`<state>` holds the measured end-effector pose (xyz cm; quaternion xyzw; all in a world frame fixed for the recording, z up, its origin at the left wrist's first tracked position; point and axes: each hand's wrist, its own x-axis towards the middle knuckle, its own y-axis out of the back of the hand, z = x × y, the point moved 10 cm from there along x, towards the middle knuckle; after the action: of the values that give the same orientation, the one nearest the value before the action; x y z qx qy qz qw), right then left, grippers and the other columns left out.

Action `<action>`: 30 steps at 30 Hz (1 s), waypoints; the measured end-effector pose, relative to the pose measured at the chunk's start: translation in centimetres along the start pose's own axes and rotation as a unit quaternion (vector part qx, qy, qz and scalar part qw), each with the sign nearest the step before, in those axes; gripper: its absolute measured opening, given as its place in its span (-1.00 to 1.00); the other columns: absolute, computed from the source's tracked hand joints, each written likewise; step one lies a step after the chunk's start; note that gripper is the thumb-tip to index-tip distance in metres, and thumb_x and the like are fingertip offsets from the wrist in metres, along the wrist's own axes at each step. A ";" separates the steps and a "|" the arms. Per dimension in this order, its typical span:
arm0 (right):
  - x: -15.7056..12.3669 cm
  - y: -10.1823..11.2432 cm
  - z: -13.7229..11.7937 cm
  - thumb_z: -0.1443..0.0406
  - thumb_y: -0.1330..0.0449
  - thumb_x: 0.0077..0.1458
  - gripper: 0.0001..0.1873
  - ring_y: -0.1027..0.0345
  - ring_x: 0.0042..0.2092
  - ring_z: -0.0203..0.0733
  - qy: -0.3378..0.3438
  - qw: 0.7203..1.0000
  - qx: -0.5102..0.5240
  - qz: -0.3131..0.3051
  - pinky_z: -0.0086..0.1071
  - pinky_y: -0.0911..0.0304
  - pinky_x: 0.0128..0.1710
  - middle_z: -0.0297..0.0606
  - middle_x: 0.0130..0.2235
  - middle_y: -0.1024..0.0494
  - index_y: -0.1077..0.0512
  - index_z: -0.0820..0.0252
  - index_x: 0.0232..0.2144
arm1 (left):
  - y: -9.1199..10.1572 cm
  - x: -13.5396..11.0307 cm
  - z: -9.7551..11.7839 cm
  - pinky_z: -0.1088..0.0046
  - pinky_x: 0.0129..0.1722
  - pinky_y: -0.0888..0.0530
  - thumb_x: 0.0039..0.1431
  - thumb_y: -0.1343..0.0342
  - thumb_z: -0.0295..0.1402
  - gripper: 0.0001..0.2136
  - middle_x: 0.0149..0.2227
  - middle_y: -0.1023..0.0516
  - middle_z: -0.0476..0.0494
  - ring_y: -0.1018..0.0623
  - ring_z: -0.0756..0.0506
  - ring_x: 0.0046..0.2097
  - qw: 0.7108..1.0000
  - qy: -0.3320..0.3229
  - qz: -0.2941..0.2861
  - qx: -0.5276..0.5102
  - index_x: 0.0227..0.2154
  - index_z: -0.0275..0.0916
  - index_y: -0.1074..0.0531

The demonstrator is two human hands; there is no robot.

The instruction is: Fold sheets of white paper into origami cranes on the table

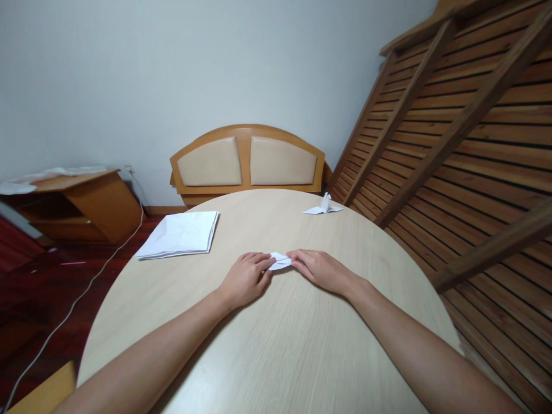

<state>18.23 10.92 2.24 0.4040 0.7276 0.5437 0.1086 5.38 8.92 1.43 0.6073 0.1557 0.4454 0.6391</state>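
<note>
A small folded piece of white paper [280,261] lies between my hands near the middle of the round table [297,345]. My left hand [248,277] grips its left end, the fingers lying over the top and the thumb at the near side. At the right end, my right hand [317,268] pinches the paper between thumb and fingers. Crease lines show on the part left uncovered; both ends are hidden under my fingers. Farther back to the right, a folded white paper crane [324,206] stands on the table.
A stack of white paper [181,234] lies at the table's left. Behind stands a padded wooden headboard [248,158]. Slatted wooden panels [474,149] lean at the right. On the left are a wooden cabinet [97,204] and a white cable [86,293] along the floor.
</note>
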 end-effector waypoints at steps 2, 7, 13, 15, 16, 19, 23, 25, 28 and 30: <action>0.0 0.1 -0.1 0.27 0.00 0.38 -0.74 -0.51 -0.01 -0.09 -0.006 1.000 0.002 0.005 -0.24 -0.34 -0.01 -0.16 0.00 -0.60 -0.42 0.13 0.01 | 0.3 0.1 -0.1 0.15 0.10 -0.44 0.37 0.03 -0.36 -0.68 0.07 -0.58 -0.18 -0.55 -0.20 0.05 1.000 -0.003 0.004 -0.006 0.10 -0.19 -0.45; -0.1 0.1 -1.3 0.19 -0.18 0.26 -0.64 -0.48 -0.01 -0.06 0.002 1.000 -0.009 0.009 -0.24 -0.33 -0.02 -0.16 0.00 -0.59 -0.38 0.11 0.07 | 0.8 0.2 -0.1 0.21 0.00 -0.47 0.40 0.06 -0.36 -0.74 -0.06 -0.64 -0.16 -0.58 -0.18 -0.05 1.000 -0.003 0.011 -0.016 -0.03 -0.19 -0.52; 0.3 -1.0 -1.8 0.26 -0.18 0.26 -0.73 -0.48 -0.05 -0.07 0.015 0.998 -0.054 -0.012 -0.25 -0.32 -0.05 -0.20 -0.09 -0.62 -0.46 0.08 0.00 | 1.0 0.2 0.4 0.25 -0.06 -0.46 0.43 0.09 -0.31 -0.73 -0.14 -0.65 -0.17 -0.58 -0.17 -0.10 1.000 -0.005 0.004 -0.018 -0.11 -0.21 -0.53; 0.3 -1.1 -1.6 0.28 -0.15 0.29 -0.78 -0.49 -0.08 -0.08 0.016 0.998 -0.060 -0.015 -0.27 -0.32 -0.08 -0.21 -0.13 -0.63 -0.50 0.08 -0.05 | 1.0 0.2 0.4 0.26 -0.08 -0.46 0.44 0.10 -0.29 -0.72 -0.17 -0.65 -0.17 -0.59 -0.16 -0.13 1.000 -0.003 0.003 -0.019 -0.13 -0.21 -0.53; 0.3 -1.1 -1.6 0.28 -0.13 0.30 -0.79 -0.49 -0.08 -0.09 0.017 0.998 -0.058 -0.015 -0.28 -0.32 -0.08 -0.22 -0.14 -0.63 -0.50 0.08 -0.06 | 1.0 0.2 0.4 0.27 -0.11 -0.46 0.44 0.11 -0.28 -0.71 -0.20 -0.65 -0.17 -0.59 -0.16 -0.15 1.000 0.000 0.002 -0.017 -0.15 -0.21 -0.53; 0.3 -0.8 -1.5 0.31 -0.11 0.31 -0.73 -0.51 -0.07 -0.11 0.008 0.999 -0.053 -0.006 -0.29 -0.32 -0.06 -0.21 -0.09 -0.63 -0.47 0.08 0.02 | 1.2 0.1 0.1 0.32 -0.20 -0.45 0.43 0.12 -0.25 -0.69 -0.30 -0.63 -0.16 -0.58 -0.15 -0.24 1.000 0.020 0.008 -0.002 -0.19 -0.21 -0.53; 0.2 -0.3 -1.6 0.29 -0.09 0.33 -0.68 -0.52 -0.05 -0.08 -0.005 0.999 -0.048 0.000 -0.27 -0.33 -0.05 -0.18 -0.03 -0.62 -0.40 0.10 0.10 | 1.6 -0.1 -0.4 0.38 -0.30 -0.43 0.43 0.14 -0.23 -0.67 -0.39 -0.59 -0.14 -0.57 -0.12 -0.34 0.998 0.045 0.030 0.011 -0.23 -0.23 -0.52; 0.2 -0.1 -1.8 0.25 -0.08 0.34 -0.70 -0.52 -0.05 -0.09 -0.003 0.999 -0.032 0.002 -0.28 -0.33 -0.06 -0.18 -0.04 -0.62 -0.42 0.09 0.07 | 1.7 -0.2 -0.6 0.41 -0.34 -0.42 0.43 0.15 -0.22 -0.66 -0.42 -0.58 -0.13 -0.56 -0.10 -0.38 0.998 0.051 0.039 0.010 -0.25 -0.23 -0.51; 0.2 0.3 -1.8 0.19 -0.09 0.34 -0.73 -0.52 -0.09 -0.10 -0.006 1.000 0.006 0.015 -0.30 -0.32 -0.09 -0.20 -0.07 -0.63 -0.46 0.09 0.01 | 2.0 -0.3 -1.0 0.42 -0.38 -0.42 0.43 0.13 -0.18 -0.68 -0.43 -0.59 -0.10 -0.56 -0.08 -0.42 0.996 0.067 0.052 0.000 -0.23 -0.22 -0.49; 0.2 0.4 -1.5 0.17 -0.12 0.32 -0.74 -0.52 -0.14 -0.12 -0.023 0.999 0.031 0.023 -0.33 -0.30 -0.15 -0.22 -0.11 -0.64 -0.47 0.09 -0.02 | 2.4 -0.4 -1.2 0.39 -0.34 -0.47 0.41 0.09 -0.19 -0.72 -0.36 -0.61 -0.13 -0.57 -0.10 -0.37 0.995 0.072 0.072 -0.009 -0.18 -0.22 -0.46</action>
<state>17.42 10.05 3.24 0.4362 0.7321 0.5137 0.0996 3.31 9.08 3.26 0.5776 0.1536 0.5343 0.5977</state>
